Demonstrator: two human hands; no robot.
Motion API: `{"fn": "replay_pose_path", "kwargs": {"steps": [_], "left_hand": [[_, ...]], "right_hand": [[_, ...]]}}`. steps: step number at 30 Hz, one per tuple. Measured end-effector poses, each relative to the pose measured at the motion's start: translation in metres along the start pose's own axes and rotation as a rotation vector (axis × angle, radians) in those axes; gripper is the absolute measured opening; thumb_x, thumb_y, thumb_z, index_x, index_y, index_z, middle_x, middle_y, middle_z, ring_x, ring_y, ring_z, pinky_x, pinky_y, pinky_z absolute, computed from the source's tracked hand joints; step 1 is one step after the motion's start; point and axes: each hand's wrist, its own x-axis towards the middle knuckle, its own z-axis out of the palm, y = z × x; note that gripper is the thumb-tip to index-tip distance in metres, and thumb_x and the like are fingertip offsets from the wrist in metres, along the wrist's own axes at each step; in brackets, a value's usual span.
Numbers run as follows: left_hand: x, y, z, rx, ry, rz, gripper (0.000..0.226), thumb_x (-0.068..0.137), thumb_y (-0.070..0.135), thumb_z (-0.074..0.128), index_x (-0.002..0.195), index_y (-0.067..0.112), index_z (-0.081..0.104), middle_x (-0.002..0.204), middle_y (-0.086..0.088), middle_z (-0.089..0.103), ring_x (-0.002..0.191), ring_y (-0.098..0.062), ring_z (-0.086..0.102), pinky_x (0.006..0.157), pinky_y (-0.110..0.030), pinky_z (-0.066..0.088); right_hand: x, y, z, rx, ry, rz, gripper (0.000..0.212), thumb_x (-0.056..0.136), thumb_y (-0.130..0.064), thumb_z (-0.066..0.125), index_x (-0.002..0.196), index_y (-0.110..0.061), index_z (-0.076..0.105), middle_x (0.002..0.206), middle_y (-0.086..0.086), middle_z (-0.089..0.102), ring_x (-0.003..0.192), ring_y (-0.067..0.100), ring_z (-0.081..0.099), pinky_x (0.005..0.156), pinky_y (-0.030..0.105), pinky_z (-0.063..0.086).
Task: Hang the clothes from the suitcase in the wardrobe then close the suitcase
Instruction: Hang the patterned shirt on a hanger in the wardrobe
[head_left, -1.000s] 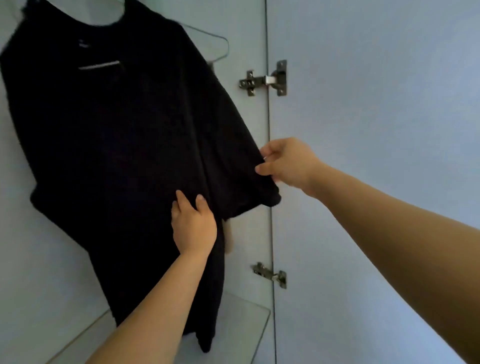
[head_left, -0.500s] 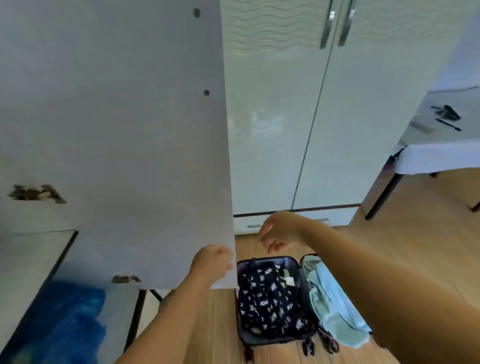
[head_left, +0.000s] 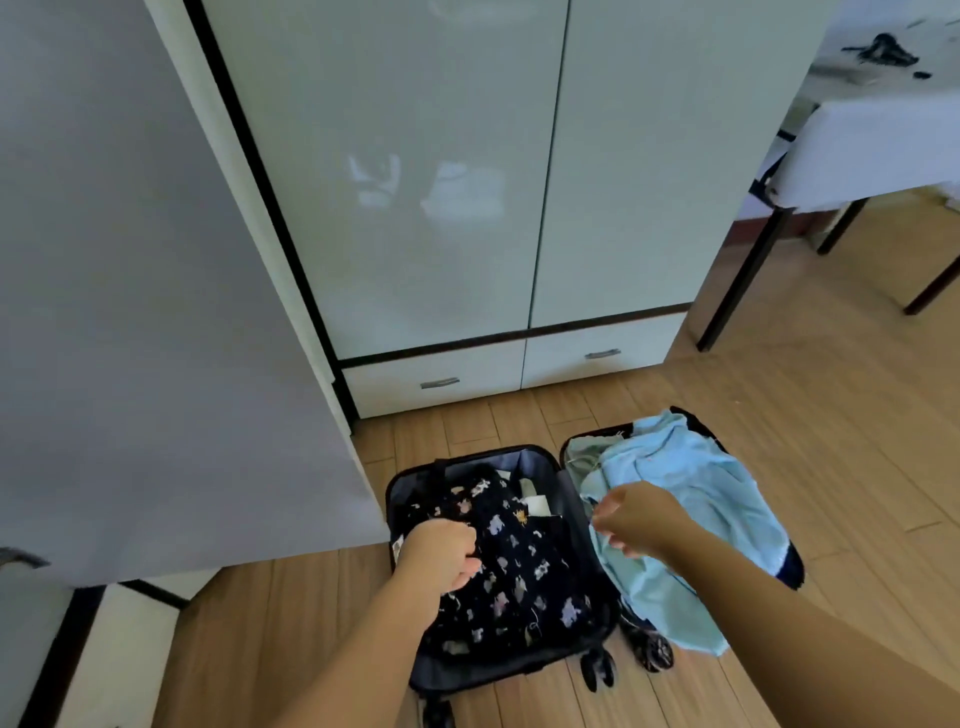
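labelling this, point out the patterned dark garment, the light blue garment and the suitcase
patterned dark garment (head_left: 524, 577), head view, middle of fabric
light blue garment (head_left: 696, 499), head view, central folds
suitcase (head_left: 540, 470), head view, inner wall

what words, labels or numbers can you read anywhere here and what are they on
None can be read.
White tags in the suitcase: any print too blurred to tell.
Dark garment: pale figures only, no letters made out.
Wardrobe doors and drawers: no text seen.

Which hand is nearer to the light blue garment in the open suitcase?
Right. The right hand hangs directly over the light blue garment; the left hand is over the dark patterned garment in the other half.
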Motion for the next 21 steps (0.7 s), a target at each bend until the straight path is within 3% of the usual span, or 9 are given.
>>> {"fn": "replay_pose_path", "kwargs": {"steps": [2, 4, 6, 9, 11, 13, 15, 18, 21], "left_hand": [[0.053, -0.025, 0.006, 0.018, 0.041, -0.102, 0.029, 0.099, 0.002, 0.039, 0.072, 0.008, 0.049, 0.069, -0.004, 0.048, 0.059, -0.013, 0.044, 0.051, -0.022, 0.033], [0.100, -0.060, 0.009, 0.030, 0.135, -0.109, 0.013, 0.097, 0.010, 0.046, 0.089, 0.006, 0.055, 0.077, -0.006, 0.057, 0.055, -0.013, 0.050, 0.042, -0.020, 0.035], [0.135, -0.086, 0.008, 0.034, 0.201, -0.105, 0.013, 0.093, 0.013, 0.052, 0.105, 0.008, 0.056, 0.086, -0.008, 0.062, 0.060, -0.014, 0.060, 0.045, -0.021, 0.043], [0.184, -0.125, 0.008, 0.045, 0.176, -0.078, 0.012, 0.093, 0.014, 0.053, 0.105, 0.011, 0.054, 0.088, -0.005, 0.058, 0.069, -0.015, 0.062, 0.054, -0.024, 0.047], [0.210, -0.143, 0.009, 0.044, 0.145, -0.047, 0.005, 0.093, 0.012, 0.052, 0.098, 0.011, 0.053, 0.086, -0.004, 0.056, 0.071, -0.017, 0.060, 0.058, -0.025, 0.046], [0.225, -0.155, 0.010, 0.040, 0.130, -0.039, 0.004, 0.094, 0.011, 0.050, 0.096, 0.013, 0.049, 0.087, -0.003, 0.054, 0.075, -0.017, 0.061, 0.061, -0.025, 0.047], [0.229, -0.160, 0.012, 0.007, 0.097, -0.070, 0.004, 0.096, 0.011, 0.046, 0.096, 0.015, 0.046, 0.086, -0.001, 0.051, 0.074, -0.014, 0.057, 0.057, -0.022, 0.042], [0.225, -0.163, 0.010, 0.002, 0.110, -0.085, 0.011, 0.097, 0.017, 0.048, 0.107, 0.013, 0.051, 0.094, -0.003, 0.055, 0.069, -0.013, 0.055, 0.053, -0.020, 0.039], [0.213, -0.149, 0.007, 0.039, 0.103, -0.071, 0.018, 0.096, 0.015, 0.051, 0.112, 0.007, 0.054, 0.107, -0.009, 0.061, 0.074, -0.016, 0.059, 0.058, -0.022, 0.043]], "right_hand": [[0.035, 0.022, 0.040, -0.055, -0.016, -0.009, 0.022, 0.087, -0.019, 0.061, 0.104, -0.008, 0.069, 0.108, 0.013, 0.069, 0.103, 0.028, 0.065, 0.083, 0.031, 0.051], [0.071, 0.043, 0.083, -0.146, -0.025, -0.023, 0.028, 0.086, -0.024, 0.063, 0.107, -0.006, 0.068, 0.110, 0.011, 0.069, 0.103, 0.025, 0.064, 0.084, 0.029, 0.049], [0.101, 0.059, 0.123, -0.243, -0.037, -0.067, 0.036, 0.086, -0.029, 0.063, 0.109, -0.002, 0.067, 0.111, 0.013, 0.069, 0.104, 0.026, 0.063, 0.086, 0.032, 0.051], [0.139, 0.080, 0.183, -0.304, -0.140, -0.117, 0.039, 0.083, -0.040, 0.060, 0.106, -0.011, 0.071, 0.116, 0.010, 0.067, 0.112, 0.025, 0.059, 0.094, 0.034, 0.048], [0.166, 0.092, 0.219, -0.361, -0.218, -0.112, 0.049, 0.077, -0.053, 0.052, 0.112, -0.022, 0.069, 0.141, 0.006, 0.049, 0.137, 0.026, 0.032, 0.109, 0.038, 0.032], [0.185, 0.104, 0.251, -0.469, -0.303, -0.071, 0.063, 0.071, -0.057, 0.046, 0.126, -0.029, 0.059, 0.157, 0.004, 0.018, 0.145, 0.030, 0.000, 0.116, 0.049, 0.014], [0.194, 0.114, 0.270, -0.624, -0.352, -0.029, 0.062, 0.077, -0.055, 0.048, 0.134, -0.029, 0.050, 0.159, 0.004, 0.009, 0.145, 0.031, -0.002, 0.115, 0.056, 0.005], [0.186, 0.117, 0.268, -0.646, -0.194, -0.026, 0.024, 0.096, -0.028, 0.044, 0.114, -0.020, 0.057, 0.131, 0.003, 0.051, 0.126, 0.028, 0.041, 0.111, 0.046, 0.022], [0.183, 0.108, 0.234, -0.222, -0.098, -0.102, 0.019, 0.093, -0.018, 0.052, 0.078, -0.015, 0.064, 0.070, -0.006, 0.060, 0.085, 0.022, 0.060, 0.082, 0.025, 0.044]]}}
